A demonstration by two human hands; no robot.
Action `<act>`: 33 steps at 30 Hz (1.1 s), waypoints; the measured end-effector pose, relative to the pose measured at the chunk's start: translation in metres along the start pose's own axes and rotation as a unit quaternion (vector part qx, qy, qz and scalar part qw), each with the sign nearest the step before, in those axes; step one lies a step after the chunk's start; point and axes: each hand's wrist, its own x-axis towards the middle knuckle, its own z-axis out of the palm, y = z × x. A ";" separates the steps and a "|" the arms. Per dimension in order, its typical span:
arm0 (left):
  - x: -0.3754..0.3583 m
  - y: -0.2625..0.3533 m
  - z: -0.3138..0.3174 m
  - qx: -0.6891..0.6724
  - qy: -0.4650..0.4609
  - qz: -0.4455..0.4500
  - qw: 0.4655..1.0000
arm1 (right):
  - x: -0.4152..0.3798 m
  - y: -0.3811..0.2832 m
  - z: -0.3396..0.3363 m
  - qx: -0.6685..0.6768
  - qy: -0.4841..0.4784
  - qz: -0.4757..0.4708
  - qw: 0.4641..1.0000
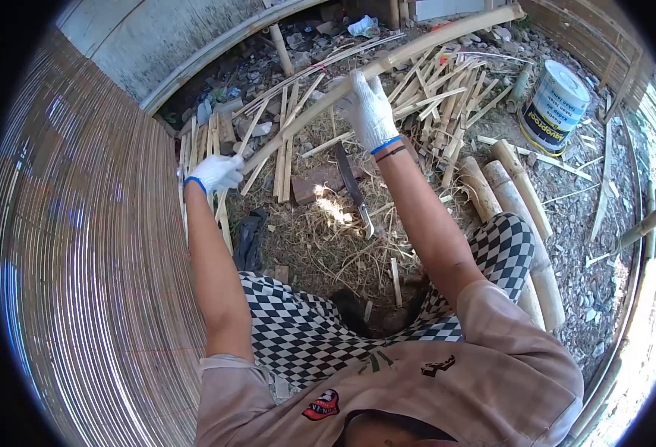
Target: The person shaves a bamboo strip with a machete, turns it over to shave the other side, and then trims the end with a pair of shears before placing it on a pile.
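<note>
A long split bamboo piece (443,35) is held up diagonally in front of me, rising from lower left to upper right. My right hand (373,115), in a white knit glove with a blue cuff, is closed around its middle. At the lower end my left hand (220,173), gloved the same way, has its fingers curled at the bamboo; part of that grip is hidden. On the ground below lies a machete (351,182), its dark blade pointing away from me. Beside the blade is a reddish-brown block (314,186).
Split bamboo sticks (447,112) are heaped beyond my right hand. Thick bamboo poles (508,190) lie by my right knee, with a paint bucket (555,108) farther off. A slatted bamboo wall (104,223) stands at left. A black plastic bag (250,238) lies near my left leg.
</note>
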 end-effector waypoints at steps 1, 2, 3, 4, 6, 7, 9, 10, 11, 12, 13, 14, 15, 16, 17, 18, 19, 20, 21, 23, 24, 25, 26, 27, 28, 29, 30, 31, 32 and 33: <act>-0.017 0.033 0.002 -0.070 0.088 0.133 0.985 | -0.003 -0.011 0.010 -0.015 -0.010 -0.008 1.000; -0.019 0.067 0.011 -0.148 0.137 0.253 0.946 | 0.000 -0.009 0.004 -0.037 -0.036 -0.012 0.999; -0.031 0.098 0.005 -0.164 0.161 0.336 0.913 | -0.005 -0.013 0.009 -0.059 -0.061 -0.011 0.996; -0.040 0.125 0.000 -0.186 0.131 0.408 0.884 | -0.010 -0.015 0.012 -0.082 -0.086 -0.010 0.993; -0.068 0.183 0.003 -0.190 0.094 0.445 0.870 | -0.021 -0.012 0.012 -0.168 -0.113 0.003 0.979; -0.059 0.201 -0.001 -0.167 0.081 0.485 0.854 | -0.026 -0.011 0.015 -0.208 -0.132 0.013 0.969; -0.034 0.235 0.005 -0.247 0.021 0.530 0.811 | -0.032 0.000 0.015 -0.250 -0.163 0.032 0.954; -0.066 0.256 0.013 -0.362 -0.046 0.503 0.783 | -0.039 0.000 0.020 -0.251 -0.176 0.045 0.951; -0.087 0.265 0.015 -0.361 -0.084 0.501 0.782 | -0.045 0.001 0.022 -0.254 -0.189 0.058 0.947; -0.098 0.265 0.012 -0.362 -0.123 0.497 0.779 | -0.048 0.001 0.028 -0.258 -0.201 0.072 0.942; -0.089 0.260 0.009 -0.379 -0.128 0.499 0.769 | -0.050 0.000 0.029 -0.248 -0.209 0.081 0.943; -0.073 0.256 0.005 -0.394 -0.135 0.500 0.759 | -0.051 -0.006 0.024 -0.271 -0.227 0.094 0.931; -0.060 0.255 -0.003 -0.407 -0.143 0.502 0.749 | -0.044 0.001 0.014 -0.350 -0.196 0.051 0.915; -0.046 0.252 -0.009 -0.420 -0.068 0.503 0.752 | -0.034 0.012 -0.001 -0.429 -0.161 0.003 0.889; -0.041 0.248 -0.018 -0.432 0.009 0.499 0.751 | -0.030 0.012 -0.016 -0.488 -0.122 0.000 0.864; -0.035 0.238 -0.023 -0.446 0.085 0.487 0.746 | -0.028 0.006 -0.026 -0.576 -0.076 0.049 0.812; -0.040 0.230 -0.032 -0.462 0.130 0.496 0.723 | -0.025 0.008 -0.050 -0.653 -0.113 0.054 0.747; -0.035 0.219 -0.044 -0.472 0.139 0.504 0.710 | -0.026 0.016 -0.073 -0.735 -0.134 0.038 0.664; -0.037 0.210 -0.051 -0.482 0.150 0.519 0.690 | -0.029 0.030 -0.099 -0.812 -0.141 0.032 0.565; -0.033 0.198 -0.066 -0.506 0.177 0.506 0.676 | -0.030 0.080 -0.163 -0.865 -0.121 0.154 0.462; -0.028 0.190 -0.075 -0.509 0.199 0.501 0.671 | -0.047 0.067 -0.145 -0.832 -0.197 0.212 0.473; -0.025 0.182 -0.083 -0.515 0.198 0.508 0.661 | -0.062 0.070 -0.139 -0.803 -0.178 0.269 0.501; -0.023 0.175 -0.092 -0.520 0.198 0.517 0.650 | -0.075 0.077 -0.134 -0.786 -0.215 0.317 0.485; -0.020 0.171 -0.099 -0.525 0.198 0.528 0.638 | -0.085 0.084 -0.134 -0.766 -0.250 0.363 0.468; -0.020 0.169 -0.100 -0.538 0.207 0.519 0.631 | -0.100 0.105 -0.157 -0.774 -0.253 0.326 0.481; -0.022 0.166 -0.099 -0.551 0.217 0.510 0.624 | -0.111 0.113 -0.158 -0.766 -0.243 0.350 0.482; -0.018 0.162 -0.100 -0.564 0.225 0.501 0.616 | -0.123 0.120 -0.160 -0.768 -0.222 0.349 0.488; -0.011 0.158 -0.100 -0.573 0.211 0.499 0.615 | -0.132 0.129 -0.166 -0.772 -0.209 0.348 0.489; -0.005 0.154 -0.100 -0.574 0.227 0.494 0.613 | -0.140 0.139 -0.173 -0.776 -0.196 0.346 0.489; -0.001 0.152 -0.098 -0.574 0.244 0.490 0.610 | -0.149 0.152 -0.187 -0.784 -0.178 0.335 0.492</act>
